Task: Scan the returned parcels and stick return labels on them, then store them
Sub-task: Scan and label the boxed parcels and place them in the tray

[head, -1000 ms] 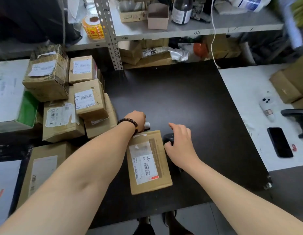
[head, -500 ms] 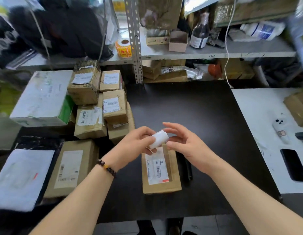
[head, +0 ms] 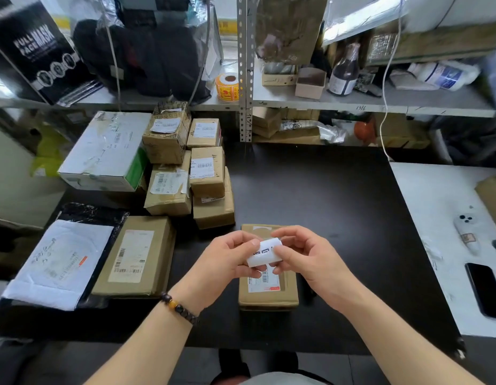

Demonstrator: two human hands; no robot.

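Observation:
A small brown parcel (head: 269, 297) with a white shipping label lies on the black table (head: 324, 195), near its front edge. Just above the parcel, both hands hold a small white return label (head: 263, 252) with a black printed code. My left hand (head: 227, 265) pinches its left side and my right hand (head: 305, 258) pinches its right side. The label is curled and hides the parcel's upper part.
A stack of brown parcels (head: 185, 173) fills the table's left side, with a flat box (head: 135, 257) and a white mailer (head: 58, 262) nearer. A white table (head: 435, 190) on the right carries a phone (head: 485, 290). Shelving (head: 245, 68) stands behind, with a roll of stickers (head: 227, 87).
My left hand lifted the white label from behind the parcel and my right hand came off the dark object to join it. The label now shows its printed code. The view has tilted upward.

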